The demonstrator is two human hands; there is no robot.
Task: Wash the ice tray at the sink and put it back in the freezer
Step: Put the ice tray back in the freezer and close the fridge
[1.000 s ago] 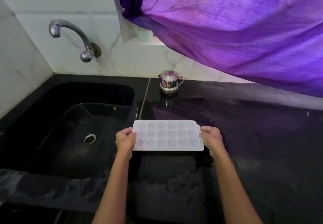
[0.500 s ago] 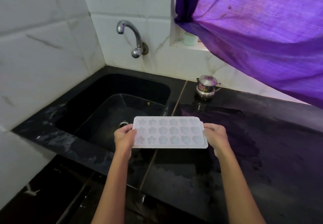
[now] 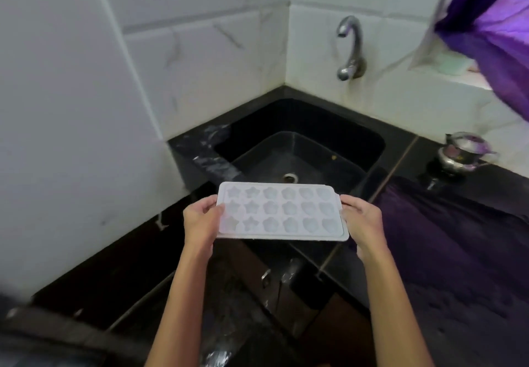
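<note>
Hands are holding the ice tray (image 3: 282, 212) level over the sink's (image 3: 369, 137) near edge — left hand (image 3: 201, 220) and right hand (image 3: 361, 219) each pinching an end. Tap (image 3: 349, 49) is showing no water; washing is likely not begun — freezer return remaining.

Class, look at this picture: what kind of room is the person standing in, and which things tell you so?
Most likely a home kitchen: a black sink set into a dark counter, a wall tap on white tiles, and a small steel pot nearby.

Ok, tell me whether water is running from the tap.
No, the tap shows no stream, and the sink below looks dry.
</note>
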